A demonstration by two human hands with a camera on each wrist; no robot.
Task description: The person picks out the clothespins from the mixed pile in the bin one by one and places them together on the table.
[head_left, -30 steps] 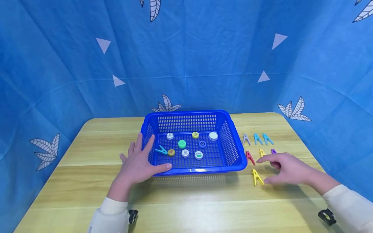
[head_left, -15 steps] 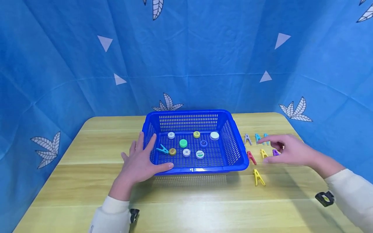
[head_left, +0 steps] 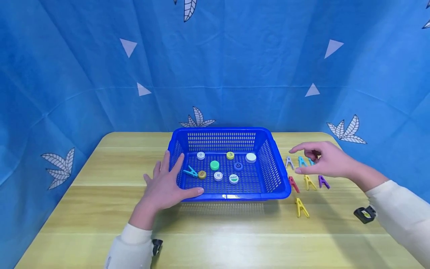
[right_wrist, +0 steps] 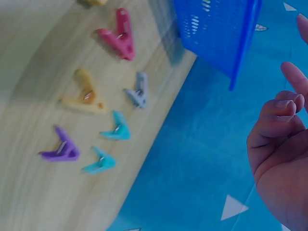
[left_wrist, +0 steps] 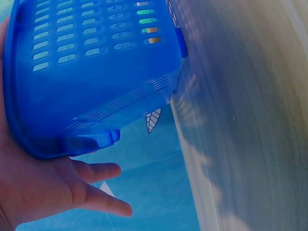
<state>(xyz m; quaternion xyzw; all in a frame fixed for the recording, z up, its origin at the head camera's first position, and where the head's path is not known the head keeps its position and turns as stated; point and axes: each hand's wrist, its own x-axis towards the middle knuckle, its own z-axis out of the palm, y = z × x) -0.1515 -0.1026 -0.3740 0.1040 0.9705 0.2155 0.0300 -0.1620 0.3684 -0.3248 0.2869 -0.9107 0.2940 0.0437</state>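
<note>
A blue plastic basket [head_left: 255, 195] with slotted walls stands mid-table. My left hand [head_left: 164, 190] rests over its front left corner, fingers spread and thumb along the rim; the left wrist view shows the hand [left_wrist: 43, 187] against the outside of the basket [left_wrist: 106, 72]. To the basket's right, my right hand [head_left: 327, 158] hovers with thumb and index finger apart and nothing between them. Below it are a grey clothespin [head_left: 289, 163], a light blue clothespin [head_left: 302, 161] and another partly hidden by the hand. Nearer lie red [head_left: 293, 184], yellow [head_left: 309, 182] and purple [head_left: 323, 182] clothespins.
Inside the basket are several bottle caps, among them a green cap [head_left: 214, 165] and a white cap [head_left: 251, 157], plus a light blue clothespin [head_left: 191, 172]. One more yellow clothespin [head_left: 301, 207] lies nearest the front. A blue curtain [head_left: 221, 67] hangs behind the wooden table [head_left: 215, 239].
My right hand has moved away from me, from beside the front yellow clothespin to above the back row. The left hand stays on the basket. The head view has shifted slightly.
</note>
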